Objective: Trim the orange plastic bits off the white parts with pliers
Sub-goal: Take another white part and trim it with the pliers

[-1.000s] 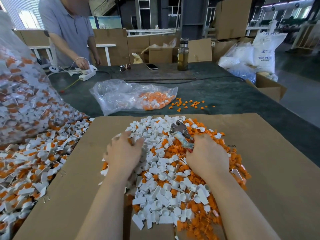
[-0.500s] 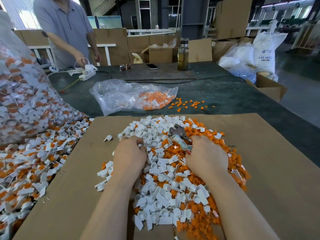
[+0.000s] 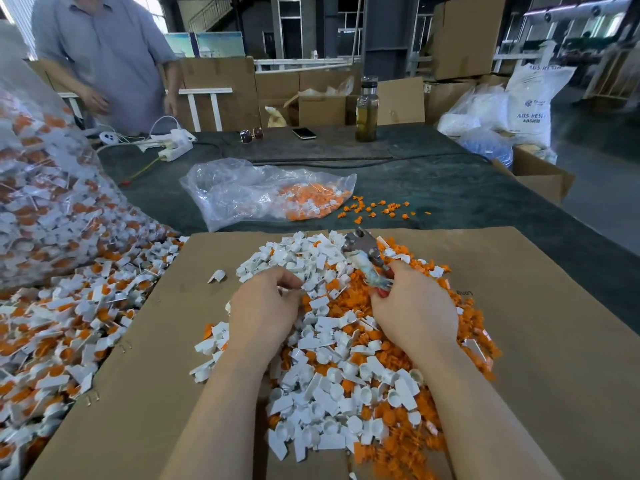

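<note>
Two hands: both sit on top of the big pile of little plastic bits.
Pile: white parts (image 3: 332, 386) and loose orange bits (image 3: 349, 289) lie mixed on a sheet of cardboard (image 3: 540, 341) on the desk (image 3: 450, 188).
Left hand (image 3: 265, 311): its fingers curl down into the white parts at about 10 o'clock in the pile. It seems to pinch one small piece, but I cannot tell which one.
Right hand (image 3: 415, 315): its grip is closed tight round the handles of the pliers (image 3: 367, 258).
Pliers: the metal head pokes up toward 12 o'clock, just past the far edge of the pile. I cannot tell if the jaws are apart or together.
More to do: lots of untrimmed pieces (image 3: 52, 323) wait at 9 o'clock, spilling from a big clear bag (image 3: 45, 202).
Scrap: a smaller clear bag (image 3: 249, 192) at 12 o'clock has orange bits in it.
Do it well: I think the left hand should lift just one part and turn it so the orange end sticks out.
Cut: bring the pliers right up to where orange meets white, then squeeze.
Watch out: keep fingertips back from the jaws, and drop the white part away from the untrimmed ones.
</note>
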### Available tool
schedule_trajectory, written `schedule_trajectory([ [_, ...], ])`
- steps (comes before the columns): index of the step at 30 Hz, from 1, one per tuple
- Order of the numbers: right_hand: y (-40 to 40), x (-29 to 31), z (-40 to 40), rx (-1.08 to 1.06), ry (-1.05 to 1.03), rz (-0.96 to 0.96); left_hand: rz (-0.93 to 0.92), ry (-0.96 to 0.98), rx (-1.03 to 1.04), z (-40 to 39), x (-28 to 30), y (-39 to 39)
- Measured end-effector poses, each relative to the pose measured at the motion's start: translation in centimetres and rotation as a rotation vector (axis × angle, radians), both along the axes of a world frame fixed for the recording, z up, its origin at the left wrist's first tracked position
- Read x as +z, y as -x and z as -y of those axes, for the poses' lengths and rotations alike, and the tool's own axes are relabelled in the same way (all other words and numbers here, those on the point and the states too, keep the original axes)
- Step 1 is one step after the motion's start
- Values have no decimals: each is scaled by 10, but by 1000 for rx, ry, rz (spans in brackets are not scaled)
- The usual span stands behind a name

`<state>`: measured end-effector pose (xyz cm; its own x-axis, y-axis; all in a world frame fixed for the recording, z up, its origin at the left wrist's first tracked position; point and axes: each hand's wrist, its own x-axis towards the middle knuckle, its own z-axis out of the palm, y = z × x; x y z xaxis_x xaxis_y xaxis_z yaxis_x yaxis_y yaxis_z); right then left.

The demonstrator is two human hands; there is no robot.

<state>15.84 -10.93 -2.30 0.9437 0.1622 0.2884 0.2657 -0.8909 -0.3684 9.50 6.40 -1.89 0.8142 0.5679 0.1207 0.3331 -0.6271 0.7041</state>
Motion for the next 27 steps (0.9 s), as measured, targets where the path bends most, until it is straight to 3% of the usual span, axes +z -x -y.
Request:
schedule_trajectory([
  [5, -2, 3, 1, 62, -123, -25, 137, -15, -105, 10, 4, 2],
  [9, 0, 6, -3, 180, -231, -28, 286, 98, -255, 20, 7, 2],
  [17, 5, 9, -3, 272, -348, -30, 302, 259, -398, 29, 10, 4],
  [27, 7, 9, -4, 291, -467, -56, 333, 333, -367, 31, 11, 3],
])
